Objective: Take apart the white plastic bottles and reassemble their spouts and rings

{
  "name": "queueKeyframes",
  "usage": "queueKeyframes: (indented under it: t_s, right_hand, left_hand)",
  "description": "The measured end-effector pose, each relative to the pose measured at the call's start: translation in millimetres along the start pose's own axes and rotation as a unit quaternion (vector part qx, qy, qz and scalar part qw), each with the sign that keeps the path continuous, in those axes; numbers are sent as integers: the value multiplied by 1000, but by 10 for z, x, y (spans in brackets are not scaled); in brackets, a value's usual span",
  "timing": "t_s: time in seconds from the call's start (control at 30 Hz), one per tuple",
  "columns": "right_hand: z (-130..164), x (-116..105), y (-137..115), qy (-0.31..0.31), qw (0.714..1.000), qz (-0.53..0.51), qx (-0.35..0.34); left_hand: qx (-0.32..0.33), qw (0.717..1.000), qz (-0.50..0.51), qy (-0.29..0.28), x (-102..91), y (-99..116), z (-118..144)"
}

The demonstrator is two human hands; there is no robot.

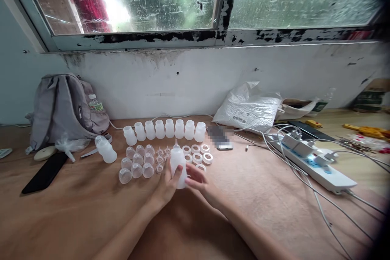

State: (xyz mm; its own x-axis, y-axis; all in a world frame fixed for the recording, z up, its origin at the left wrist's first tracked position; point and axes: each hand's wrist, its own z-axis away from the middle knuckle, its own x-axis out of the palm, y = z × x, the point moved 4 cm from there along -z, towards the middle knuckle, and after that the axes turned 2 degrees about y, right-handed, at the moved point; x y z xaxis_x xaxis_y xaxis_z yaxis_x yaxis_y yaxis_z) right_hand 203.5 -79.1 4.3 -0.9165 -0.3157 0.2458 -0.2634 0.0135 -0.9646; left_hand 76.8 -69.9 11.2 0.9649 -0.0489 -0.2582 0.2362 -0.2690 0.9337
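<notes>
Upright in front of me is a white baby bottle (178, 168) with a teat on top. My left hand (166, 183) is closed around its left side, the thumb across the front. On the other side my right hand (201, 182) has its fingers apart, fingertips at or against the bottle's wall; contact is hard to tell. Beyond stands a row of open bottle bodies (160, 129). Clear domed caps (137, 170) lie in rows to the left, several teats (159, 159) in the middle, white collar rings (197, 158) partly behind my right hand.
A capped bottle (106, 150), a black phone-like slab (45, 172) and a grey backpack (57, 105) are on the left. To the right are a phone (219, 136), a silvery plastic bag (248, 107) and a white power strip (317, 166) with trailing cables.
</notes>
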Motion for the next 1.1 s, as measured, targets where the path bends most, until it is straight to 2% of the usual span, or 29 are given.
queueKeyframes:
  t_s: [0.03,0.1,0.17,0.23,0.33,0.4,0.5,0.63,0.7,0.8,0.93,1.03,1.1]
  right_hand:
    - [3,3,-5,-6,1000,25,-1]
    - [-7,-66,-35,31,997,68,-11]
    - [-18,-176,-69,94,989,109,-22]
    - [-19,-233,-91,119,978,172,-29]
    - [10,-209,-120,125,947,289,-55]
    - [40,-165,-132,138,933,325,-68]
    - [72,-111,-119,142,941,302,-66]
    - [94,-101,-65,138,956,252,-56]
    - [92,-93,-45,120,967,219,-49]
    - [54,-51,-49,53,989,131,-33]
    - [-38,-84,-85,25,997,65,-30]
    - [-89,-166,-66,42,996,73,-26]
    - [-101,-218,-52,65,994,79,-30]
  left_hand:
    - [-11,1000,24,-9,17,12,-22]
    - [-9,1000,20,-21,23,28,-43]
    - [17,999,-26,-19,15,20,-20]
    - [49,995,-84,-33,37,-10,40]
    - [67,989,-98,-84,109,-55,141]
    - [37,990,-53,-129,147,-64,178]
    - [-17,982,9,-189,165,-35,175]
    - [-85,964,87,-236,143,-32,148]
    - [-148,930,172,-288,162,-74,174]
    - [-219,867,292,-338,164,-139,213]
    - [-240,856,344,-303,65,-229,160]
    - [-251,853,364,-277,5,-266,118]
    - [-250,853,363,-279,-4,-266,111]
